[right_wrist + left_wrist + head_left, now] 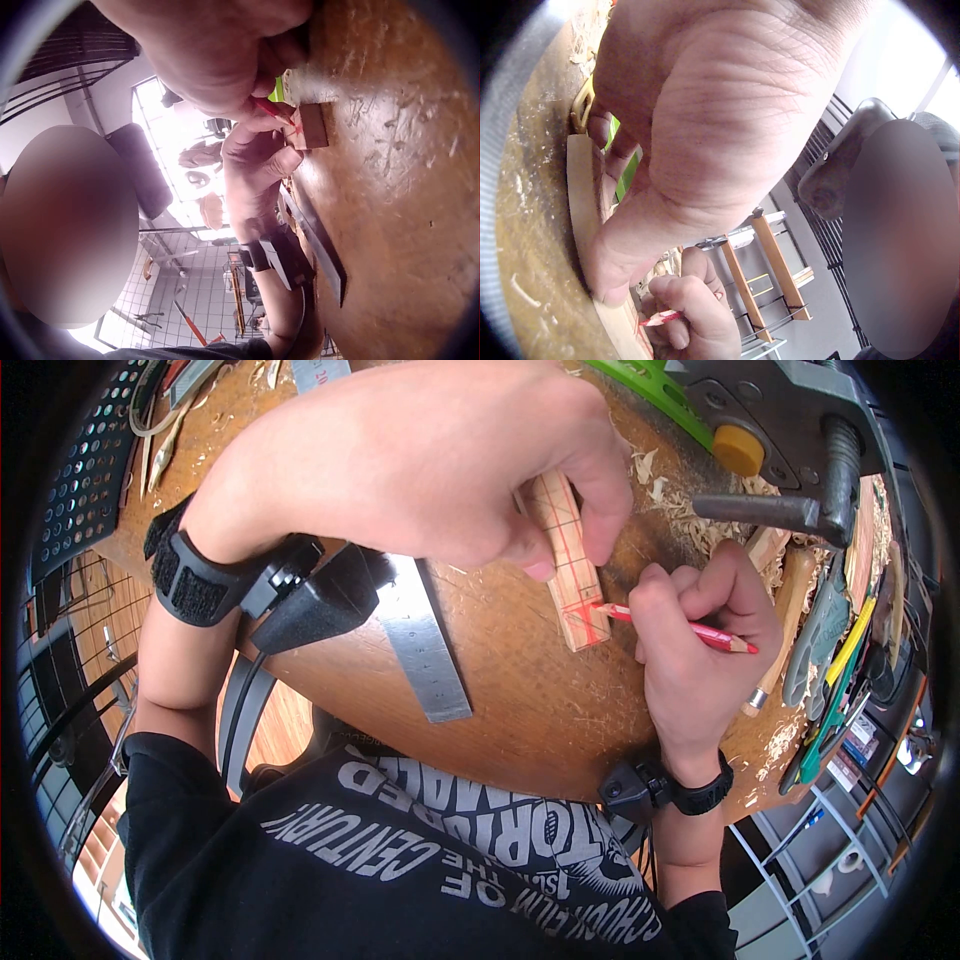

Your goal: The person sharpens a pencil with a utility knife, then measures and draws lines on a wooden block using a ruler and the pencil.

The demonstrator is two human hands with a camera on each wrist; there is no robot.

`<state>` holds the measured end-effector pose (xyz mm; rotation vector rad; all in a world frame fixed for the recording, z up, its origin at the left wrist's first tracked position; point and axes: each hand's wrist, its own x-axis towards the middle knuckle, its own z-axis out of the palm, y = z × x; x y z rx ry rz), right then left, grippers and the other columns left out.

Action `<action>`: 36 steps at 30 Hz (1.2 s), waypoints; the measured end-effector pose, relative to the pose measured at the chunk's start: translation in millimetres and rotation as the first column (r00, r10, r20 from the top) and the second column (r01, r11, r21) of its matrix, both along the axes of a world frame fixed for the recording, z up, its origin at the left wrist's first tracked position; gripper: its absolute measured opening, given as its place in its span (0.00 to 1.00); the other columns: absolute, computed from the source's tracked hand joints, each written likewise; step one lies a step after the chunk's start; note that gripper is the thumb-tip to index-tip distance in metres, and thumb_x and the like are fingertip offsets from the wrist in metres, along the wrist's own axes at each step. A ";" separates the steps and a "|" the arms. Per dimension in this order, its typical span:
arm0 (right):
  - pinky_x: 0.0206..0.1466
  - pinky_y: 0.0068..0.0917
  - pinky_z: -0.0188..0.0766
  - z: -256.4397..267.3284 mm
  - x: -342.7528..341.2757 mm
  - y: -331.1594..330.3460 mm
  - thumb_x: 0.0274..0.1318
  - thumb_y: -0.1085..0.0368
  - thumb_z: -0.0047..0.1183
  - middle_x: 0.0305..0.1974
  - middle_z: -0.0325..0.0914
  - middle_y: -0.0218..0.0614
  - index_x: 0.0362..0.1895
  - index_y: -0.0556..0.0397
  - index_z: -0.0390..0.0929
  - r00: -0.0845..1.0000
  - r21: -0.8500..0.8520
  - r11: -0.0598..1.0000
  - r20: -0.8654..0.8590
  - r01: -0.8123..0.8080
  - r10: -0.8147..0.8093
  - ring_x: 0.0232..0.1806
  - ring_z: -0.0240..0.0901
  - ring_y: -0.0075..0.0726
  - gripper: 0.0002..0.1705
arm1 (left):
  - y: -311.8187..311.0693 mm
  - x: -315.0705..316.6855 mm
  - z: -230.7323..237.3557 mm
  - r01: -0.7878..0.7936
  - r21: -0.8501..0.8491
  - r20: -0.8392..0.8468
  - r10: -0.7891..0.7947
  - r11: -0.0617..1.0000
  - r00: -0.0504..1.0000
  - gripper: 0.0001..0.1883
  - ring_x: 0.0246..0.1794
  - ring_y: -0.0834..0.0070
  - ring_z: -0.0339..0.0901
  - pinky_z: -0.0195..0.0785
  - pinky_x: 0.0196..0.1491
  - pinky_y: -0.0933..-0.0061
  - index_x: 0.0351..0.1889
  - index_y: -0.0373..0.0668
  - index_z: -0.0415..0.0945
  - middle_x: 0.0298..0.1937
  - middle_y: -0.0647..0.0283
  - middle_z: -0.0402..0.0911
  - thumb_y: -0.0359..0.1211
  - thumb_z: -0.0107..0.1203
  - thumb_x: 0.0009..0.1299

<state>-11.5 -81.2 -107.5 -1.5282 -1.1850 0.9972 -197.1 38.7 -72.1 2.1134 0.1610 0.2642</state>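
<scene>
A wooden strip point(573, 575) with a red pencilled grid lies on the bench, its near end towards the person. My left hand point(450, 460) grips it from above, thumb on one long side and fingers on the other, covering its far part. In the left wrist view the thumb presses against the side of the strip. My right hand point(700, 660) pinches a red pencil point(722, 638) between thumb and fingers. The pencil's tip is at the red marks near the strip's near end; the right wrist view shows the tip right at that end.
A steel ruler point(428, 660) lies left of the strip. At the upper right stands a metal vise point(790, 440) with wood shavings point(690, 510) around it. Carving tools point(825, 640) line the right edge. A perforated black holder point(80, 480) stands far left.
</scene>
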 end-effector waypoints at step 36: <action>0.18 0.14 0.48 -2.5 5.9 -0.1 0.47 0.80 0.53 0.13 0.58 0.19 0.17 0.48 0.56 0.997 0.026 0.998 0.055 -0.060 0.059 0.15 0.51 0.10 0.20 | 1.9 -1.5 -13.2 0.014 -0.029 0.160 -0.009 0.999 0.987 0.12 0.47 0.57 0.72 0.61 0.55 0.62 0.36 0.35 0.79 0.39 0.55 0.79 0.23 0.60 0.52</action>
